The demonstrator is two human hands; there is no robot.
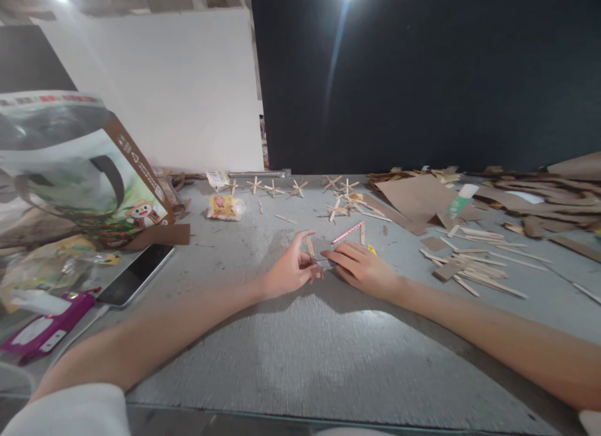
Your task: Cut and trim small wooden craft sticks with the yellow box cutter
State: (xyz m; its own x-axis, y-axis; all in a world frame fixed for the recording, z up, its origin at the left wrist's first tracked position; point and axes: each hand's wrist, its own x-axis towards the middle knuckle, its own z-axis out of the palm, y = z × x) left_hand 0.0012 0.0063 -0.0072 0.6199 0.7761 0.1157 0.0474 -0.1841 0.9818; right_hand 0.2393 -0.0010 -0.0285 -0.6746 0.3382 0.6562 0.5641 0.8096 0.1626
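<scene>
Over the worktop [300,361], left hand [291,270] grip pinches a wooden stick [310,246]: probably light, stiff, snappable; best held mid-length. Right hand [364,270] grip: contents unclear, can't tell.

A pale, short wooden stick [310,247] tilts in the left hand [290,268].

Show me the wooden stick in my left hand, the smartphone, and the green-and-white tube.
Wooden stick [310,246]: head view, its exposed upper part.
Smartphone [137,274]: head view, middle of its dark screen.
Green-and-white tube [461,202]: head view, middle of its body.
</scene>
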